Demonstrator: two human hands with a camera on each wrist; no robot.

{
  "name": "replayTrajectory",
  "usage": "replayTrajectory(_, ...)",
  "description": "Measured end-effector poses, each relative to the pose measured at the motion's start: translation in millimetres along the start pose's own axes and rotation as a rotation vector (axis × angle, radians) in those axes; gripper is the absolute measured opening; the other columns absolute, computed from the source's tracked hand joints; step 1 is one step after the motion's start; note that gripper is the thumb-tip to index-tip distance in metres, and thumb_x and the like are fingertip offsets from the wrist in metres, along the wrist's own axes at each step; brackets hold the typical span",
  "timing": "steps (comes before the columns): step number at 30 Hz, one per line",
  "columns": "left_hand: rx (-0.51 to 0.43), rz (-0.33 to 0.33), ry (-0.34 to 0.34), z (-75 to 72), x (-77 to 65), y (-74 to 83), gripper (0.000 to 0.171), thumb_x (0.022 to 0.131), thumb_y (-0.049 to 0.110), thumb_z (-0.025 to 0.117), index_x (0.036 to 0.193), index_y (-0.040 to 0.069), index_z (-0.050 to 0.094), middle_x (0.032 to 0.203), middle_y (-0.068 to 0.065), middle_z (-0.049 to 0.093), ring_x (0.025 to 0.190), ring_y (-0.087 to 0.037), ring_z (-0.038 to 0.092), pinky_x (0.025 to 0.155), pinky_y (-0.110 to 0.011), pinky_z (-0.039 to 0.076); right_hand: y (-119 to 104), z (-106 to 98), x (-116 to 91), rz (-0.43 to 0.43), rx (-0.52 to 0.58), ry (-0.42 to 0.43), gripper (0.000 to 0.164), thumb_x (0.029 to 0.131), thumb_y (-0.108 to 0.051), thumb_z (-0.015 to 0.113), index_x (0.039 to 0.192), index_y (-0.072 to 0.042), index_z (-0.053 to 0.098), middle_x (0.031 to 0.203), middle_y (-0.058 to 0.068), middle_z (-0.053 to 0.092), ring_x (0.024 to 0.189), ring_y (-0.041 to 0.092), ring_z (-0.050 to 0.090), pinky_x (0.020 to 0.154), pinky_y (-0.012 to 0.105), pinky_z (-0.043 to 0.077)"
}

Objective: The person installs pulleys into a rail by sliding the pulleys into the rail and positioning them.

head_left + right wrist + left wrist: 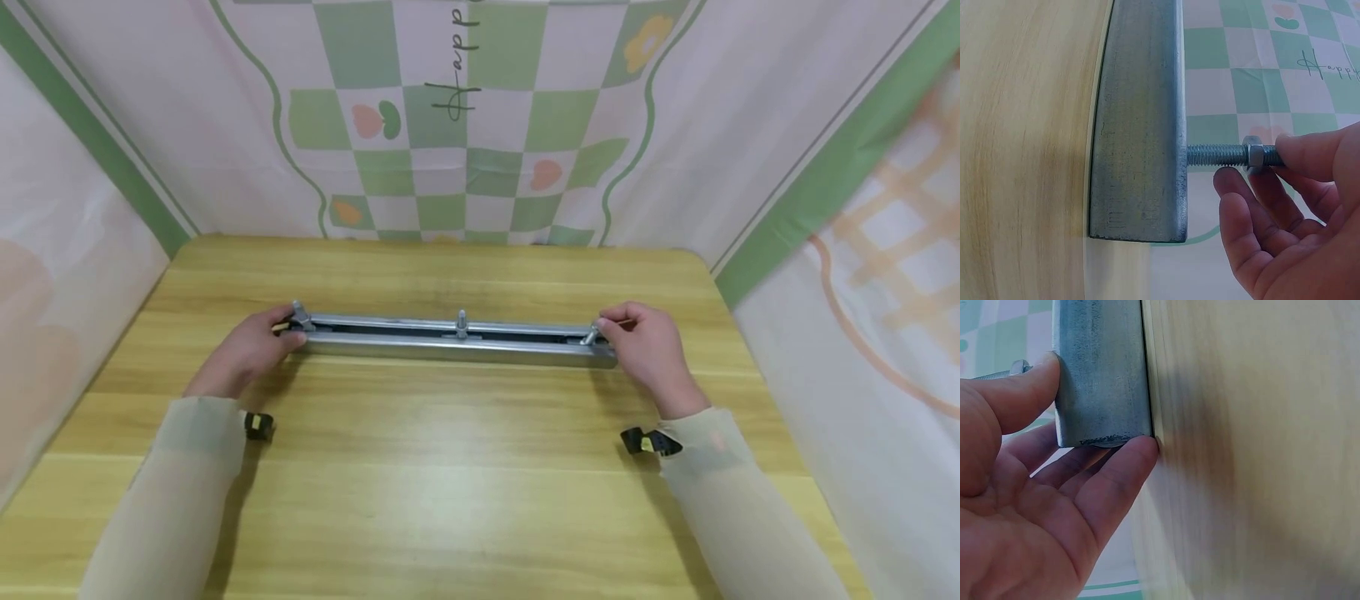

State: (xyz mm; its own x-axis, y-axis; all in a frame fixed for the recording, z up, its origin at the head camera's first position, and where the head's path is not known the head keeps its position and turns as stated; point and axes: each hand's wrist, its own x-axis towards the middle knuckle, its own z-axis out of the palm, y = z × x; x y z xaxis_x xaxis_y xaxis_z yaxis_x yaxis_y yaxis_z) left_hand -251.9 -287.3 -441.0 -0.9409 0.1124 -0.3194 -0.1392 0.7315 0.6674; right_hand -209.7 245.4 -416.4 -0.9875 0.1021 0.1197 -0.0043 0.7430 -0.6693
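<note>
A long silver metal channel (450, 350) lies on the table with its slotted side up. Three threaded bolts stand in the slot: a tilted left bolt (301, 315), an upright middle bolt (462, 323) and a leaning right bolt (591, 335). My left hand (251, 350) grips the channel's left end, its thumb on the top edge and fingertips against the end. With thumb and fingers, my right hand (652, 346) pinches the top of the right bolt. In the right wrist view, a hex nut (1255, 154) sits on that bolt, close to the fingertips.
The channel rests on a wood-grain table (442, 467), toward its far edge. Behind hangs a green and white checked cloth (498, 121), and pale cloth walls rise at both sides. Black wrist cameras (259, 426) hang by the sleeves.
</note>
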Motion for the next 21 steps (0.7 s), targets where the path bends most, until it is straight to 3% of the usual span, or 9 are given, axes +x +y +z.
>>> replayTrajectory(9, 0.05, 0.035, 0.014, -1.6, 1.7, -1.3, 0.075, 0.103, 0.041, 0.053, 0.16, 0.01, 0.016, 0.156, -0.032, 0.025, 0.141, -0.052, 0.019, 0.111, -0.066, 0.016, -2.7, 0.1, 0.9, 0.0, 0.001, -0.006, 0.027, 0.101, -0.028, 0.061, 0.111, -0.005, 0.072, 0.104, 0.012, 0.069, 0.087, 0.026, 0.061, 0.067, 0.039, 0.05)
replayTrajectory(15, 0.029, 0.026, -0.008, -3.1, -1.1, 0.7, 0.075, 0.104, 0.04, 0.05, 0.161, 0.011, 0.01, 0.159, -0.03, 0.018, 0.142, -0.052, 0.014, 0.111, -0.066, 0.014, -4.3, -0.5, 0.9, -0.021, -0.017, -0.021, 0.026, 0.102, -0.026, 0.06, 0.113, -0.005, 0.069, 0.105, 0.012, 0.068, 0.093, 0.027, 0.059, 0.073, 0.041, 0.049)
replayTrajectory(18, 0.059, 0.031, -0.003, -6.4, -8.1, 6.5, 0.077, 0.104, 0.042, 0.048, 0.16, 0.009, 0.008, 0.158, -0.031, 0.019, 0.141, -0.053, 0.018, 0.11, -0.067, 0.018, -5.7, -3.4, 1.2, -0.047, -0.029, -0.056, 0.031, 0.102, -0.028, 0.058, 0.121, -0.003, 0.065, 0.111, 0.015, 0.066, 0.101, 0.032, 0.059, 0.081, 0.047, 0.049)
replayTrajectory(21, 0.142, 0.044, 0.024, -13.6, -18.7, 17.5, 0.082, 0.103, 0.052, 0.043, 0.16, 0.005, 0.006, 0.157, -0.033, 0.018, 0.138, -0.056, 0.021, 0.107, -0.07, 0.02, -8.8, -8.6, 1.5, -0.055, -0.046, -0.108, 0.05, 0.103, -0.037, 0.056, 0.138, -0.002, 0.053, 0.128, 0.021, 0.059, 0.115, 0.039, 0.055, 0.092, 0.055, 0.047)
